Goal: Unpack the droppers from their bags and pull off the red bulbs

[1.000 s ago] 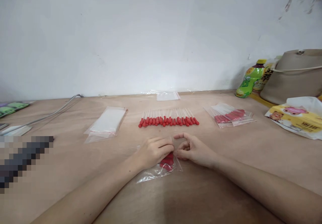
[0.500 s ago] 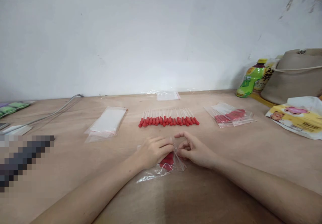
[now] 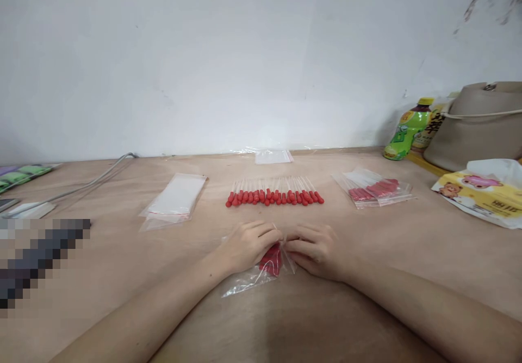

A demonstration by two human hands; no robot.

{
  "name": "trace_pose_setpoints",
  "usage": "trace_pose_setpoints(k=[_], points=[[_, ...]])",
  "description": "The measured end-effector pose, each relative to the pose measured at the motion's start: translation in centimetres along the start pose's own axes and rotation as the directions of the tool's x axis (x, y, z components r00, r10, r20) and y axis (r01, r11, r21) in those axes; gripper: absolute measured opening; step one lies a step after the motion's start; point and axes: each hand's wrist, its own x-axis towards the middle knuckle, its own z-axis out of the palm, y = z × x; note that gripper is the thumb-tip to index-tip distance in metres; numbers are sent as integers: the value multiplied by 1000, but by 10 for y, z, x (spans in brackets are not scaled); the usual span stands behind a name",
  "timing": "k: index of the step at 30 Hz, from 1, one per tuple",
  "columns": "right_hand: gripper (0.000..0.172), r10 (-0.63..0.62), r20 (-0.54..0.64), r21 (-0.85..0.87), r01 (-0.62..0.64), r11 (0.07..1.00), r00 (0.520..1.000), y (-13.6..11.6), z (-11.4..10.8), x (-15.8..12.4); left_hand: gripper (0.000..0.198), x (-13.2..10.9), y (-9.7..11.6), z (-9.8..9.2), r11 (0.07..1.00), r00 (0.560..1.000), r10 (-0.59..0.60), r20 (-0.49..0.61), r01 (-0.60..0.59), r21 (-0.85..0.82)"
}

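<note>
My left hand [image 3: 248,244] and my right hand [image 3: 313,248] meet over a small clear plastic bag [image 3: 261,271] lying on the wooden table [image 3: 122,276]. Red-tipped pieces show inside the bag between the two hands. Both hands have their fingers curled and pinched on the bag's upper edge. Just beyond them lies a neat row of thin clear droppers with red bulbs [image 3: 275,193], untouched.
A stack of empty clear bags [image 3: 173,201] lies at the left. Filled bags of red-tipped droppers [image 3: 373,189] lie at the right. Further right are a green bottle [image 3: 406,129], a beige bag [image 3: 477,126] and a yellow tissue pack [image 3: 483,193]. A grey cable [image 3: 89,181] runs at the far left.
My right hand's raised fingers have come down and closed onto the bag's edge. My left hand has stayed on the bag.
</note>
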Motion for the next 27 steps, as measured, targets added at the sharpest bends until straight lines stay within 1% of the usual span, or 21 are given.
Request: trace_pose_setpoints(k=[2,5,8,11,13,16,20,24,26,27], points=[[15,-62,37,-102,65,993,997,0,-4,3,19,0,-1,-2,999,999,33,8,-33,32],[22,-117,117,-197,138,971,986,-1,-7,5,17,1,-2,-8,984,990,121,71,-129,121],[26,-131,140,-221,160,962,981,0,-8,4,17,4,1,-14,944,965,223,135,-249,215],[27,-157,146,-228,188,955,977,0,-6,4,21,7,5,-16,913,949,285,139,-312,262],[30,-181,146,-246,213,946,973,-1,-5,5,22,8,7,-14,907,944,296,149,-326,266],[32,-215,142,-251,245,936,966,-1,-5,7,22,8,6,-11,914,941,278,193,-321,250],[29,-212,187,-243,255,936,959,1,-6,8,18,7,3,-11,930,943,246,226,-295,218],[26,-197,233,-192,244,951,952,2,-7,8,17,8,-2,-20,941,949,223,224,-270,206],[25,-175,253,-140,215,967,952,2,-8,8,17,8,-6,-28,934,954,230,193,-272,231],[25,-144,260,-110,177,978,955,2,-10,8,18,8,-8,-32,928,958,237,164,-273,253]])
